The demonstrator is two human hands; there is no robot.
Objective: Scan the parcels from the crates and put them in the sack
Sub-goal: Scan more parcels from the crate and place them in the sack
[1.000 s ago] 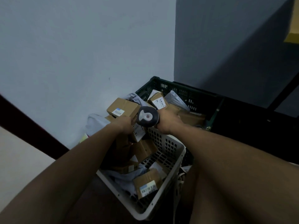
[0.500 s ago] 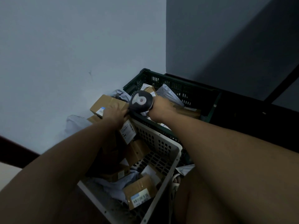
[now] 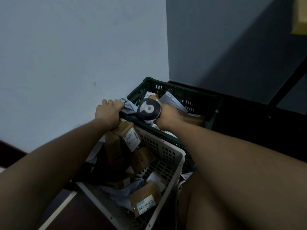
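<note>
Parcels: mixed stock, small cardboard boxes and soft grey poly mailers, distributed between two crates below and ahead of both hands. Grey mailer [image 3: 128,107] located directly under the left hand [image 3: 108,113], at the near corner of the green crate [image 3: 186,95]; fingers curled over that corner, apparently gripping the mailer edge, though whether mailer or crate rim is held cannot be confirmed. Right hand [image 3: 167,117] wrapped around the handle of the scanner [image 3: 148,109], scanner head between the two hands and just above the green crate contents. Hands near each other, not touching. Labelled box [image 3: 131,136] just below the left wrist, leaning at the far end of the white crate [image 3: 169,171]; second box with barcode label [image 3: 145,199] nearer the body, between the forearms. Handling judgement: mailers likely light, limp and slippery; pinch at an edge or corner and pull flat so the label presents to the scanner. Boxes likely light and stiff; grasp across two opposite faces, label face outward. Contents unknown; treat as fragile. Sack not in view. Wall [image 3: 83,47] beyond the left hand; dark panel beyond the right.
</note>
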